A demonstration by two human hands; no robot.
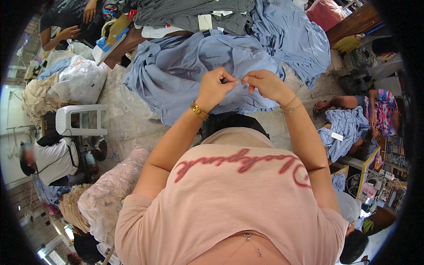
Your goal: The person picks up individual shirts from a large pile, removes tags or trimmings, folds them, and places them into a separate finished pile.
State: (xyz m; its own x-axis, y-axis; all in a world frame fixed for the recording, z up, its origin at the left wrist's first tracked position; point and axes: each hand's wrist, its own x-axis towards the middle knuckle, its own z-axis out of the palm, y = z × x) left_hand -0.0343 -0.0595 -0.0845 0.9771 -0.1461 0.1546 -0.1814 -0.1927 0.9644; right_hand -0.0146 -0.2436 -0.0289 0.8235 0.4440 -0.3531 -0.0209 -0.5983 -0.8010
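Both my hands meet above a light blue garment (176, 62) spread over the table edge in front of me. Thumb and fingers of my left hand (216, 86) are pinched together. My right hand (263, 84) pinches close beside it, fingertips almost touching the left ones. Something small and bluish shows between the fingertips, too small to name. The garment's folds hang down toward my lap. A gold watch is on my left wrist, thin bracelets on my right.
Dark grey folded garments (190, 15) with a white tag lie beyond; more blue garments (291, 39) are piled at the far right. A white stool (81, 119) and stuffed bags (117, 185) stand left. People sit at both sides; another person's hands (70, 32) show far left.
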